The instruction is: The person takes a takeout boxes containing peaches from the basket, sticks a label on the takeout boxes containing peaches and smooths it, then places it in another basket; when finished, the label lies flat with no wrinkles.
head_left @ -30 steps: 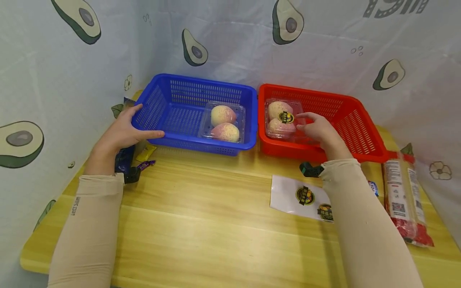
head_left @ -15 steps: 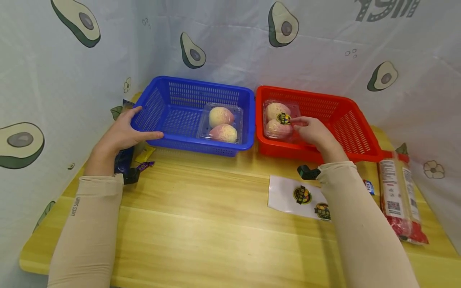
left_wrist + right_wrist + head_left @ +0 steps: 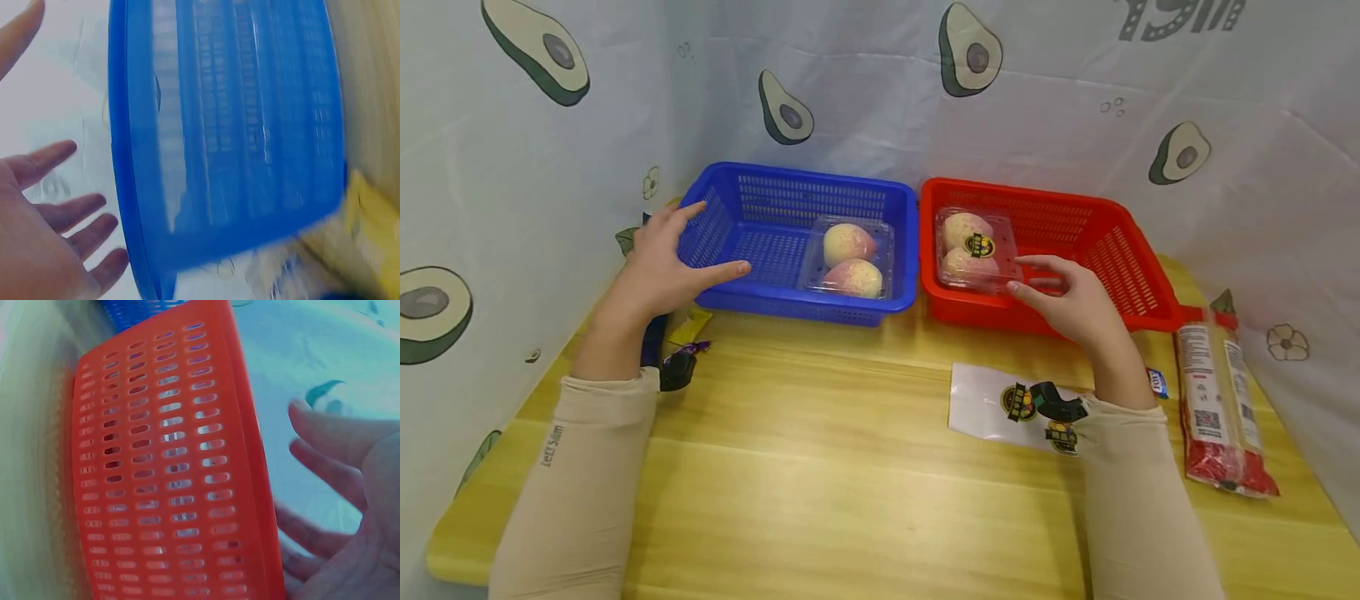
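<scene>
Left hand [image 3: 658,271] sits spread wide by the slotted blue plastic basket [image 3: 730,287], centre left, holding nothing. Right hand [image 3: 1075,304] hangs loose and empty over the red basket's [image 3: 1138,275] front rim, beside a clear clamshell of peaches [image 3: 973,246].

Two baskets are sitting on the counter [image 3: 850,467]: one blue basket [image 3: 730,292] and one red basket [image 3: 1120,250]. Each is holding one clear clamshell box, two in all, the blue basket's box [image 3: 847,258] and the red basket's box [image 3: 973,247], and each box is showing two peaches. One white sticker sheet [image 3: 985,404] and one long red packet [image 3: 1221,408] are lying nearby. Two hands are showing, the left hand [image 3: 658,267] and the right hand [image 3: 1075,304].
</scene>
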The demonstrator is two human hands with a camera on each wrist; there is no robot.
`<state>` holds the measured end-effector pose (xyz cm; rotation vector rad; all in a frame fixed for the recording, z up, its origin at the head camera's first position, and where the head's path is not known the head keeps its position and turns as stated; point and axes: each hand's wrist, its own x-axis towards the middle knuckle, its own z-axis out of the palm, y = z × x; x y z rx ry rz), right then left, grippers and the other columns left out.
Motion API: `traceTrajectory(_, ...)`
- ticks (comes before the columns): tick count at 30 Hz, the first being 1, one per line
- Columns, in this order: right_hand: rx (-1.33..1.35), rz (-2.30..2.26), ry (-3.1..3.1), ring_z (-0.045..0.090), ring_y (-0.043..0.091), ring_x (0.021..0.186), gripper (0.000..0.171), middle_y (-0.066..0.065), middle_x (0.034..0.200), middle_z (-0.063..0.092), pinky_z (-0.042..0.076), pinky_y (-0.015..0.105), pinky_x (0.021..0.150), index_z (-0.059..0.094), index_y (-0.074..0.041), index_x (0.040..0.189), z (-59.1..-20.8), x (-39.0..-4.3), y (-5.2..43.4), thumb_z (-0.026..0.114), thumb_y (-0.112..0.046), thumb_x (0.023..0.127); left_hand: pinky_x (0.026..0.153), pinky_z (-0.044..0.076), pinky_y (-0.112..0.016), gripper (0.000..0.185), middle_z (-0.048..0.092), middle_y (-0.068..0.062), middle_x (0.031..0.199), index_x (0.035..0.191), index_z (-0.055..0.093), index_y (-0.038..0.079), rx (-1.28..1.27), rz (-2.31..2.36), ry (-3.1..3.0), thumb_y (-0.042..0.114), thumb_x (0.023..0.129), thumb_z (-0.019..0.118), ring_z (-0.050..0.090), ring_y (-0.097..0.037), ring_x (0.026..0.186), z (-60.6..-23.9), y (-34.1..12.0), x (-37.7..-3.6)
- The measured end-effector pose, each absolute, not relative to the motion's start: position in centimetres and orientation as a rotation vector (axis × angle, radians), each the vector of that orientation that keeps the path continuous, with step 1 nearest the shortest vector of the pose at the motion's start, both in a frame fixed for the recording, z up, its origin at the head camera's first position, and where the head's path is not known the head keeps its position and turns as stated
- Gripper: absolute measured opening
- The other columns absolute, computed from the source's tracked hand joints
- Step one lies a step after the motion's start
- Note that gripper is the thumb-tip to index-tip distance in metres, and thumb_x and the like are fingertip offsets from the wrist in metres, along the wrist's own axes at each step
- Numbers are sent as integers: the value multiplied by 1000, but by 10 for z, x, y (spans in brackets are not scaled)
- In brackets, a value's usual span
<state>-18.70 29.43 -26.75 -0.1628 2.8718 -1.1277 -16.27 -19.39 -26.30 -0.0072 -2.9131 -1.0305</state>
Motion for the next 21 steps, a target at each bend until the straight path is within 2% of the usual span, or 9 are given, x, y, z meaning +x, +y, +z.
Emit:
traceTrajectory(2,-231,-1128,2895,53,43,122,58,20,144,48,50,59,93,57,-11,143,-272,-180,296,70,-41,95,106,13,-78,105,4,-13,167,163,18,23,-73,-1109,-2915,63,83,73,-1,-43,150,-262,-180,-166)
traceTrajectory(6,-365,-1080,2928,48,40,123,54,18,141,51,45,61,96,62,-11,137,-279,-176,298,73,-38,93,110,18,-72,103,7,-8,168,163,17,29,-176,-1277,-2982,66,83,70,8,-39,151,-263,-153,-183)
traceTrajectory(11,-455,-983,2929,45,37,123,43,15,134,56,42,62,99,69,-11,129,-283,-177,299,75,-32,92,113,25,-64,105,9,-8,168,163,12,31,-236,-1372,-3126,68,83,69,16,-38,150,-266,-126,-213)
traceTrajectory(16,-486,-944,2940,49,35,121,34,14,128,61,39,62,102,72,-12,124,-284,-178,299,73,-29,94,116,24,-57,104,9,-10,167,163,10,30,-266,-1415,-3238,61,86,71,14,-34,151,-267,-109,-238)
traceTrajectory(21,-493,-928,2946,49,37,120,35,16,128,62,39,63,102,73,-12,124,-284,-179,298,72,-30,95,114,29,-55,108,11,-13,166,163,8,29,-267,-1481,-3340,49,84,79,21,-36,148,-270,-100,-250)
